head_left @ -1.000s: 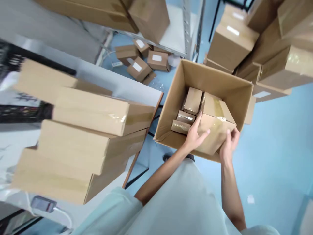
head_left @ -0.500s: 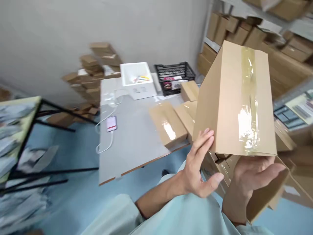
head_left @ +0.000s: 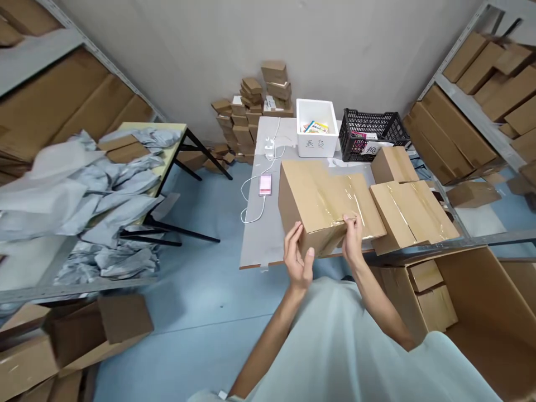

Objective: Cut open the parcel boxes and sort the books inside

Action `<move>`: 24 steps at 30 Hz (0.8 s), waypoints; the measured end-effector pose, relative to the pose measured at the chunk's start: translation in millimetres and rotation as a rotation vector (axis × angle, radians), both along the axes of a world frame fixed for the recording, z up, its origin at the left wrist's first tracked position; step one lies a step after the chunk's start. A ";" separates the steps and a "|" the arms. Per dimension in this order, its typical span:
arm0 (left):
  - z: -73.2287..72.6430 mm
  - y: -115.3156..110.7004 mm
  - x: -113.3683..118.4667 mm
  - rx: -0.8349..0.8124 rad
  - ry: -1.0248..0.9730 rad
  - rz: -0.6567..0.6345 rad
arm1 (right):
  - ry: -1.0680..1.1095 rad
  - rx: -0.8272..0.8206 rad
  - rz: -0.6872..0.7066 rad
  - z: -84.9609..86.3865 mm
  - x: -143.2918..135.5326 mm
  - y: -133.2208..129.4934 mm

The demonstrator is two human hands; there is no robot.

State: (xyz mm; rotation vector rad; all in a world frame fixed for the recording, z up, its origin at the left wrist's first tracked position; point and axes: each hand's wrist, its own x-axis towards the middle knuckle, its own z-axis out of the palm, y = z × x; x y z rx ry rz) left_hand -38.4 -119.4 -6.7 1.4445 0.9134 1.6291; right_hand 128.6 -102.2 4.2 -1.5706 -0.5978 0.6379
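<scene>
A pale grey wall (head_left: 201, 44) rose behind the grey table (head_left: 256, 240). Shelving (head_left: 463, 103), probably metal, lined both sides of the blue floor (head_left: 201, 307).

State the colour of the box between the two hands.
Light brown; the box shows best in the head view.

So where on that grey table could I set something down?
The table has a bare patch at its near-left corner, bordered by the white cable, the front edge and the box being handled. It's crowded rightward with more boxes, and at the back with the white bin and black crate.
</scene>
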 end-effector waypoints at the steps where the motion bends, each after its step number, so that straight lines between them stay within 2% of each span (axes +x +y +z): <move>1: -14.5 3.5 -2.5 -0.068 -0.026 0.022 | 0.001 -0.038 -0.022 -14.1 -5.3 0.4; 4: -54.0 10.1 -4.5 -0.280 -0.047 0.087 | -0.036 -0.090 -0.033 -45.1 -13.7 -6.9; 7: -86.8 2.7 -3.7 -0.444 -0.019 0.117 | -0.107 -0.082 0.073 -60.1 -6.9 -28.3; 10: -112.7 -17.9 -4.6 -0.550 0.028 0.088 | -0.028 -0.161 0.295 -67.2 21.8 -63.4; 12: -124.6 -31.5 -6.9 -0.601 0.095 0.059 | 0.111 -0.304 0.356 -72.6 51.4 -87.9; 15: -131.7 -41.7 -9.7 -0.629 0.235 0.084 | 0.326 -0.484 0.184 -84.7 96.8 -108.1; 17: -130.4 -40.9 -8.1 -0.649 0.293 0.119 | 0.449 -0.494 0.083 -94.3 117.8 -103.7; 21: -126.5 -22.1 2.8 -0.757 0.253 0.132 | 0.603 -0.459 0.141 -109.4 128.9 -63.0; 24: -128.9 11.6 8.3 -0.828 0.183 0.206 | 0.652 -0.455 0.199 -114.1 124.7 -20.7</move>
